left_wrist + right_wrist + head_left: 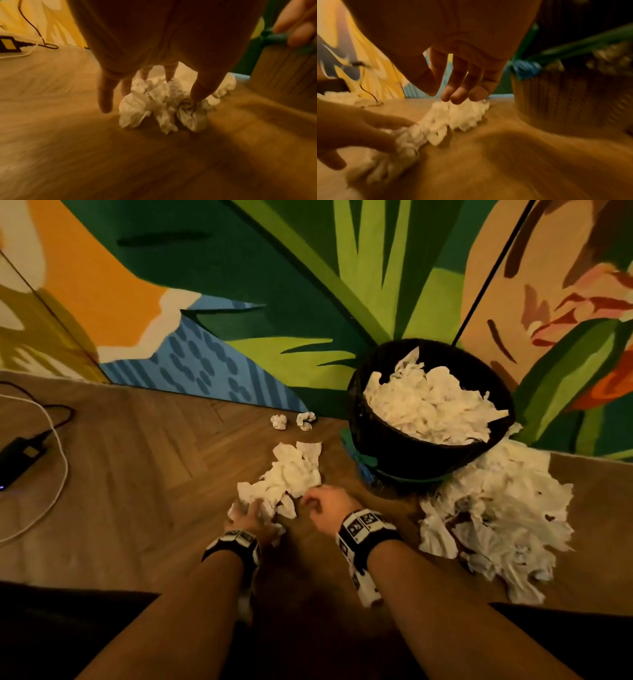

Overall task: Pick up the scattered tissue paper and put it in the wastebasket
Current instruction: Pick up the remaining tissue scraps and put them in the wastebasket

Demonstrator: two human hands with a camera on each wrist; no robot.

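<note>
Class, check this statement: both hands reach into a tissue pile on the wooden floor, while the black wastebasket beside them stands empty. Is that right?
Not quite. The black wastebasket is not empty: the head view shows it heaped with crumpled tissue. The rest stands: the left hand and right hand both reach into the tissue pile on the wooden floor.

white tissue paper (294, 474), seemingly black wastebasket (404, 450)
</note>
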